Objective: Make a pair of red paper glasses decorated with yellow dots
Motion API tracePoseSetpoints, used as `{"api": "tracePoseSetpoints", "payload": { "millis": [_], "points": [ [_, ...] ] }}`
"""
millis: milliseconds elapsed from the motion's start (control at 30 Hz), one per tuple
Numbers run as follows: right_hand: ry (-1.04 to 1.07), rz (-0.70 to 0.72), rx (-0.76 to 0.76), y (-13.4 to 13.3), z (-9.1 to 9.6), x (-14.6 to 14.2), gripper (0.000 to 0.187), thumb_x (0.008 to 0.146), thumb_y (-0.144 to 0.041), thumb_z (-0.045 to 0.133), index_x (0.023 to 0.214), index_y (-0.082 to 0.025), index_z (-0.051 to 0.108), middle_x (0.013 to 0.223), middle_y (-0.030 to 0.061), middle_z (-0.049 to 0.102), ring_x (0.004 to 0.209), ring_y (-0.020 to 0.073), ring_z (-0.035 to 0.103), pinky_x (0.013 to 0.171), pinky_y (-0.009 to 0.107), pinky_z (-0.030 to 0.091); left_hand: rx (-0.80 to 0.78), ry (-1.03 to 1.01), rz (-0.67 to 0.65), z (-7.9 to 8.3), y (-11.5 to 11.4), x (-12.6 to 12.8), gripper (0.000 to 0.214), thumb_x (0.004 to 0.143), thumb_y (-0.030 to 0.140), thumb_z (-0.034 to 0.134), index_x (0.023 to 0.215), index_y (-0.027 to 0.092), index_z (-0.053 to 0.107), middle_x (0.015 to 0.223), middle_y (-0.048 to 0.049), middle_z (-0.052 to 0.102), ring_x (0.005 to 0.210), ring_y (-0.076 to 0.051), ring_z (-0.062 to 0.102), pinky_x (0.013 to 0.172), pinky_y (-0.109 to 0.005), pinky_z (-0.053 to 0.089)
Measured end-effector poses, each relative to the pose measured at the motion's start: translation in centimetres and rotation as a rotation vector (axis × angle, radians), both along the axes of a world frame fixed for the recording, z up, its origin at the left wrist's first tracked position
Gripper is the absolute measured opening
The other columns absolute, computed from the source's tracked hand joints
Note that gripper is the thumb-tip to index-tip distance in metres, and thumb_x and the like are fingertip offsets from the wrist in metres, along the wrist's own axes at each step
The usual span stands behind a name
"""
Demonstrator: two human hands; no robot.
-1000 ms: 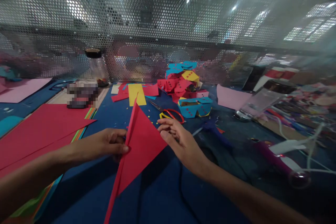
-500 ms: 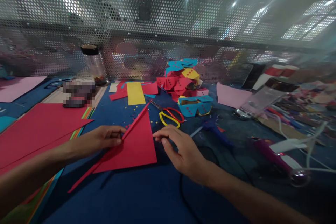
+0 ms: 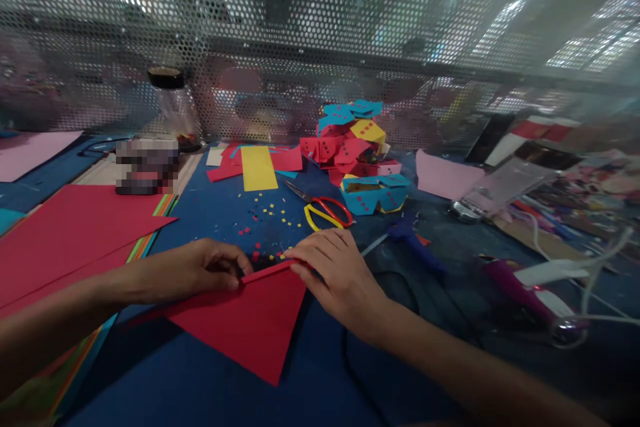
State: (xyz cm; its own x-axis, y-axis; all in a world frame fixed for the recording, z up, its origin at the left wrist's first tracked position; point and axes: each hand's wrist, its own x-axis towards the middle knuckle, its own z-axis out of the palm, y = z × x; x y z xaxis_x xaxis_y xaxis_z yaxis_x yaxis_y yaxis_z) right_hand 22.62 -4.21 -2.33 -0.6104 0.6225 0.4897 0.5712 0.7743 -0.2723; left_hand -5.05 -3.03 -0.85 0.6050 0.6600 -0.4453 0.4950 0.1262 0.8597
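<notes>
Two-handed, holding one red paper sheet point(image 3: 245, 333) by its narrow folded edge point(image 3: 267, 271), slanting it over the blue desk point(image 3: 195, 393) between the hands, with the fold on the far side and a corner pointing nearward. Pinching partway along the fold with the left hand point(image 3: 217, 268), in a narrow grip of thumb and curled fingers. Pinching also with the right hand point(image 3: 340, 271) at the fold's right end, laying fingers over the top with the thumb close beneath; covering the exact contact there, so not showing how firmly. Judging by looks, handling something very light, thin and springy, probably bending easily across the flat and creasing under a hard squeeze, yet likely feeling stiffer along the layered fold. Probably gaining the surest hold by gripping that fold near both ends, and risking wrinkles by grabbing the broad face. Working just short of scattered paper bits point(image 3: 257, 256) and red-and-yellow-handled scissors point(image 3: 311, 201), left of a dark blue glue gun point(image 3: 417, 250) and right of a paper stack point(image 3: 100, 220) with red on top. Facing, farther back, a heap of dotted paper shapes point(image 3: 345, 153).
</notes>
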Motion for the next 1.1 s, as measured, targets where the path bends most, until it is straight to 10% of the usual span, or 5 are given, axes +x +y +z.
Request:
{"api": "tracePoseSetpoints", "payload": {
  "millis": [467,1100],
  "points": [
    [-0.014,0.104,0.078,-0.4,0.3,-0.1,0.014,0.101,-0.017,0.053,0.108,-0.019,0.065,0.107,0.0056,0.073,0.105,0.0216,0.061,0.095,0.04,0.039,0.266,0.18,0.009,-0.8,0.3,0.2,0.021,0.087,0.033,0.054,0.095,0.023,0.072,0.088,-0.0002,0.073,0.083,-0.02,0.062,0.071,-0.028,0.042],
    [-0.066,-0.102,-0.252,0.9,-1.7,-0.2,0.006,0.095,-0.018,0.067,0.09,-0.02,0.07,0.088,0.0004,0.07,0.09,0.0185,0.06,0.084,0.034,0.035,0.66,0.259,0.138,-1.6,-2.0,1.6,0.019,0.092,0.023,0.048,0.094,0.022,0.067,0.089,-0.0007,0.071,0.08,-0.018,0.065,0.073,-0.028,0.05]
  ]
}}
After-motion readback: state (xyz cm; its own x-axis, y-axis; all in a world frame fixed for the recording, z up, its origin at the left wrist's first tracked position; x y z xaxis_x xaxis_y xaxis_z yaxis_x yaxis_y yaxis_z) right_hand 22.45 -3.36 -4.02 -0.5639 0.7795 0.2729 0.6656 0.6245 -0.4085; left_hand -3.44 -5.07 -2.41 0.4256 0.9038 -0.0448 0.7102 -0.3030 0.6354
